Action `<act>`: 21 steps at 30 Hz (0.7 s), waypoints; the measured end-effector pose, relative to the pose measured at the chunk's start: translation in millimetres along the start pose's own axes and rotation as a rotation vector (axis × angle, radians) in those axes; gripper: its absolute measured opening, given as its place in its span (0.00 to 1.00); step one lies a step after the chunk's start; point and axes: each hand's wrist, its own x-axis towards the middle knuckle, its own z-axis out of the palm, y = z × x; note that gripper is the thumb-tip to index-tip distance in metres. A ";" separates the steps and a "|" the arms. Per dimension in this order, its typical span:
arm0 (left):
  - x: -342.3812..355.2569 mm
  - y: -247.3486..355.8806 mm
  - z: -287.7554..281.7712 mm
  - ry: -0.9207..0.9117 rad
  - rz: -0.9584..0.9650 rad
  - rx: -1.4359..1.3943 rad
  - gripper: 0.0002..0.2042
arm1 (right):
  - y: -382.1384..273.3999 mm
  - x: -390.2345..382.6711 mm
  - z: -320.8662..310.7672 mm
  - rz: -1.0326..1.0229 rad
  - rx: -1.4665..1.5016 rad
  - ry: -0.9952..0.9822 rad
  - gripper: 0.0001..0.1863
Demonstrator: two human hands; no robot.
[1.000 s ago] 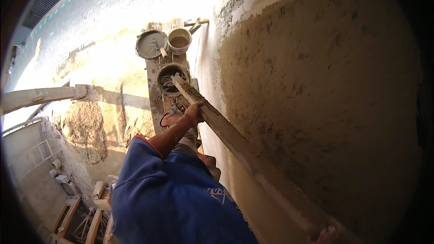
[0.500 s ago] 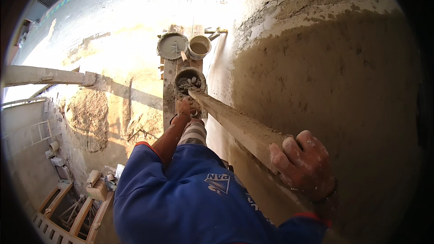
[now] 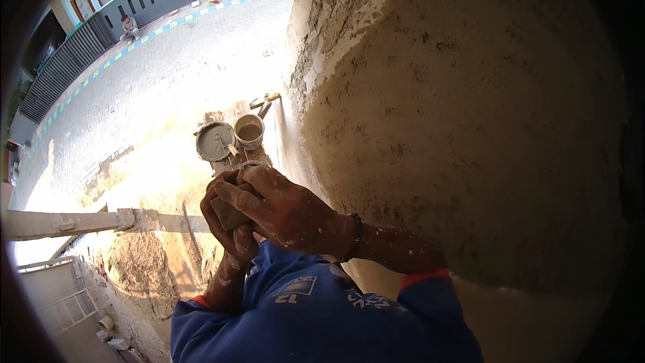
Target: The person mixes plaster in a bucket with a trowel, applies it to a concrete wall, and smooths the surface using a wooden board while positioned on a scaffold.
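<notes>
My left hand (image 3: 218, 218) and my right hand (image 3: 285, 208) are closed together in front of my chest. Between them shows the grey, squarish end of a mortar-coated plastering straightedge (image 3: 230, 213), seen nearly end-on; its length is hidden. The right hand lies over the top with its fingers curled, while the left wraps the other side. Beyond them on a plank (image 3: 237, 163) stand a round basin of wet mortar (image 3: 213, 142) and a light bucket (image 3: 249, 133). A trowel handle (image 3: 233, 150) juts from the basin's edge.
A freshly plastered wall (image 3: 457, 134) rises close on the right, with rough masonry at its far edge. A beam (image 3: 64, 224) crosses at left above a sand heap (image 3: 138, 262). Across the paved street a person (image 3: 130, 28) sits by a fence.
The straightedge has gone from slanting alongside the wall to nearly end-on before me. My right hand has come left to join my left hand. The view has tilted up toward the street.
</notes>
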 end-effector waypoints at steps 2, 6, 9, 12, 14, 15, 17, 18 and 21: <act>1.0 -11.1 -1.6 0.096 -0.072 0.051 0.37 | 2.8 -4.3 0.1 0.022 0.135 0.074 0.29; 19.9 -13.2 -11.5 0.168 -0.052 0.165 0.36 | 13.2 -49.0 -5.8 0.225 0.233 0.119 0.31; 32.8 -15.3 -22.5 0.189 -0.034 0.191 0.34 | 42.3 -130.9 19.4 0.619 0.130 -0.038 0.24; 51.6 -21.0 -26.1 0.228 0.016 0.198 0.31 | 60.8 -260.9 61.6 1.025 0.075 -0.051 0.20; 70.5 -17.2 -4.8 0.296 0.000 0.183 0.28 | 58.7 -397.5 97.3 1.095 -0.180 -0.162 0.17; 76.5 -18.8 0.4 0.258 0.000 0.170 0.28 | 45.6 -447.6 113.6 1.343 -0.130 -0.094 0.17; 89.0 -20.6 -9.7 0.390 -0.039 0.154 0.24 | 1.6 -493.7 134.8 1.717 0.146 -0.025 0.15; 95.0 -22.1 -11.7 0.353 -0.036 0.153 0.24 | -22.9 -514.2 139.8 1.956 0.360 0.017 0.14; 108.7 -25.4 0.1 0.335 -0.050 0.320 0.22 | -101.9 -606.2 183.2 2.050 0.536 0.108 0.05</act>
